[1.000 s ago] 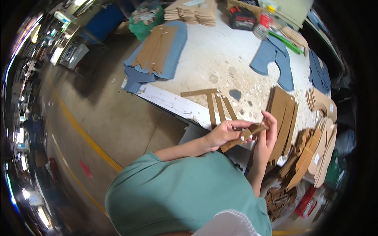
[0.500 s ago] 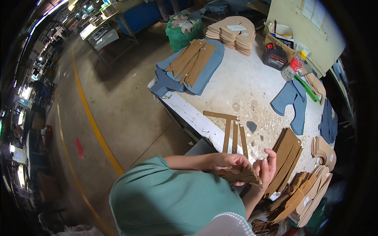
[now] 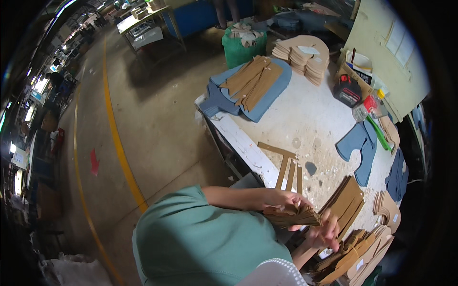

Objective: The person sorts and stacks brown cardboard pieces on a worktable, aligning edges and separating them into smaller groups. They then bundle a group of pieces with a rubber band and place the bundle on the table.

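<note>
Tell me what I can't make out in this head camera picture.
All in the head view:
Brown strip bundle: packed too tightly to count its pieces.
Left hand: palm mostly hidden by that bundle.
Right hand: fingertips blurred, so any grip is unclear.
Loose strips: near ends hidden behind the left hand.
Background person's legs: the rest cut off by the top edge.

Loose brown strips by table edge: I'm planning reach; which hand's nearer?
Left. In view, the left hand is just below the loose strips; the right hand is farther, lower right.
</note>
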Available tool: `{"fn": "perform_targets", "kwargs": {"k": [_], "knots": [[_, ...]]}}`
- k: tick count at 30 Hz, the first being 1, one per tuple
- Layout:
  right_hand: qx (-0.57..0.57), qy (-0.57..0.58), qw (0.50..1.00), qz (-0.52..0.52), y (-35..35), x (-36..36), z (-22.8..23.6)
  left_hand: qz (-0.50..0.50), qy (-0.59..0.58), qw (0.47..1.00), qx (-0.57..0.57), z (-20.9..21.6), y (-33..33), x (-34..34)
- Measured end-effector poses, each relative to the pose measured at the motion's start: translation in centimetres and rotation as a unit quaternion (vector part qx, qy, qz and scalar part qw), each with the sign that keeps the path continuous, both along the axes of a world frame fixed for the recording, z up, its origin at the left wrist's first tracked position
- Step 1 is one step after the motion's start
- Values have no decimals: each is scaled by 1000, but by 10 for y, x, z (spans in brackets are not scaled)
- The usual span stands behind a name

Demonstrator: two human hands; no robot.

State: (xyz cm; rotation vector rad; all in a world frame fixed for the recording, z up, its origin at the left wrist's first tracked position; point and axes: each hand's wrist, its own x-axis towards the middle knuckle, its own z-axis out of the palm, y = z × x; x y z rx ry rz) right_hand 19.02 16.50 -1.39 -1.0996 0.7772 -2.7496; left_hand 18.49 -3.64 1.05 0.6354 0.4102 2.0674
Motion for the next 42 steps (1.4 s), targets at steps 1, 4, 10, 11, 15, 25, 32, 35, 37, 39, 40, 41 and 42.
{"fn": "perform_targets", "kwargs": {"k": [1,4,10,11,15,25,32,35,37,39,40,41,42], "knots": [[7,-75,991,-113,-6,9,-3,20,13,1000,-6,-1,2,-2],[393,-23,868,-303,-12,14,0,91,61,990,-85,-7,3,-11],[348,24,889,-297,-20,4,26,136,124,967,-177,-11,2,-12],[352,34,888,-293,-20,3,30,147,121,963,-190,-10,2,-11],[400,121,839,-349,-16,-1,51,194,133,930,-283,-8,0,-10],[456,257,742,-419,-46,12,69,237,58,909,-338,-17,5,-24],[349,26,869,-349,-14,11,44,219,-42,937,-268,-14,-5,-23],[266,-35,916,-298,-12,10,32,202,-62,943,-257,-13,-4,-21],[215,-69,942,-247,-12,11,28,195,-97,945,-243,-13,-1,-18],[182,-136,961,-156,-10,14,29,201,-104,953,-200,-15,2,-16],[170,-131,967,-136,-10,14,28,202,-103,960,-163,-16,2,-16],[245,-176,938,-167,-10,14,30,200,-96,961,-165,-17,2,-17],[291,-205,913,-200,-13,14,30,194,-86,966,-150,-18,0,-18]]}}
